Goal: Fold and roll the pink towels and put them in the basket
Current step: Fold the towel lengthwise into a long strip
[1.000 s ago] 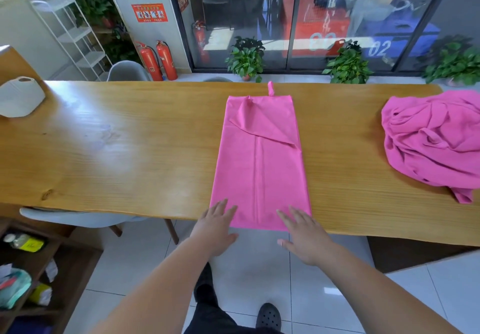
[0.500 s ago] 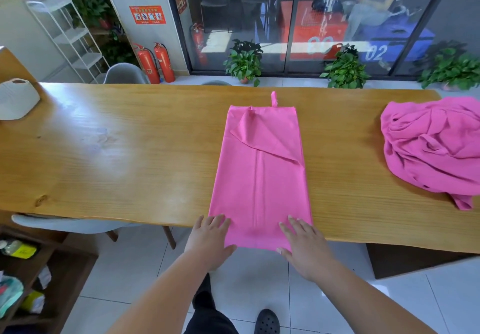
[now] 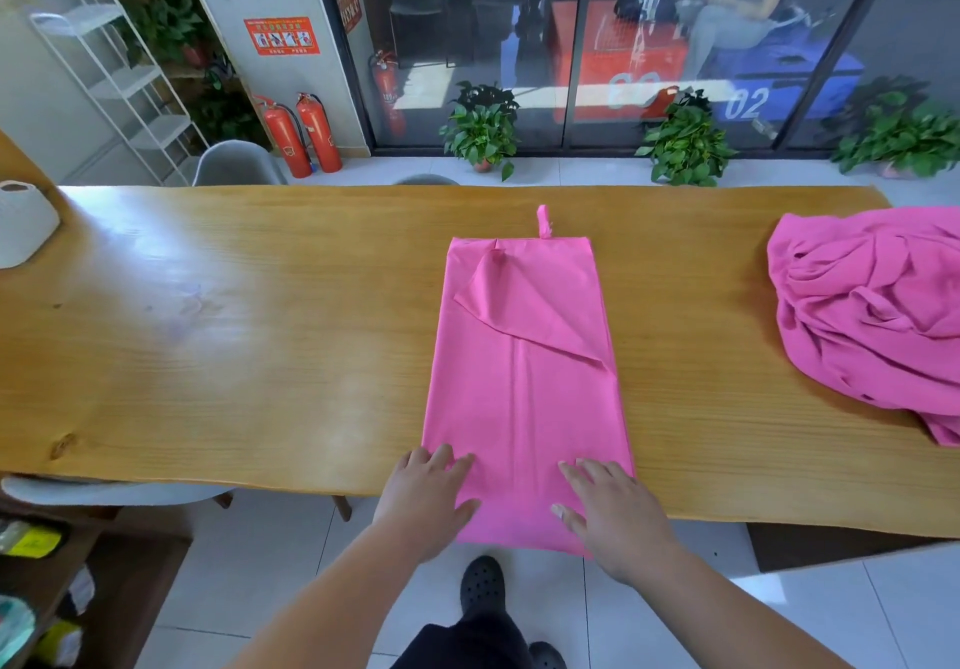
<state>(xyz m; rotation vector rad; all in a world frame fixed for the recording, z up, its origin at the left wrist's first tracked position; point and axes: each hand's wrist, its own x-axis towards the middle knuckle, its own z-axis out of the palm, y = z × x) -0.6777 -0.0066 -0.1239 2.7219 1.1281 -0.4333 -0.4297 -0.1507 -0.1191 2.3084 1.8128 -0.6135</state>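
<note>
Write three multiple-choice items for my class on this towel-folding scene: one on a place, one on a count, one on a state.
1. Where does the crumpled pink cloth heap lie?
A. on the right end of the long wooden table
B. on the floor
C. on a shelf rack

2. How many hands rest on the flat folded pink towel?
A. none
B. one
C. two

3. How does that towel's near end lie?
A. rolled up tight
B. hanging over the table's edge
C. tucked in a basket

Answers
1 A: the heap covers the table's right end.
2 C: the left hand and the right hand both lie on it, fingers straight.
3 B: the unrolled end drops past the wooden edge.
</note>
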